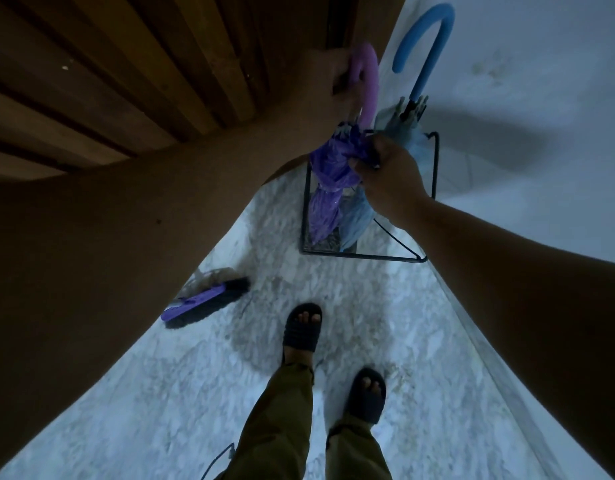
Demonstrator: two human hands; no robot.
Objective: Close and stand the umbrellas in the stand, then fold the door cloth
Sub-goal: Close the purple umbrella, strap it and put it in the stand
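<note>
Right hand (pixel 385 174) apparently pinches purple umbrella (pixel 325 199) canopy between fingertips.

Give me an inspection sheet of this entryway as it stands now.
Surface: pale speckled floor, marked and worn-looking.
Job's things: purple umbrella closed, standing in the wire stand; blue umbrella closed, standing beside it in the same stand. Door cloth: nothing seen.
Clutter: purple brush lying on the floor by the door.
Grippers: left hand grips the purple crook handle; right hand pinches the purple canopy folds.
Cables: a thin dark loop at the bottom edge, cannot tell what it is.
Surroundings: slatted wooden door on the left, pale wall on the right.
</note>
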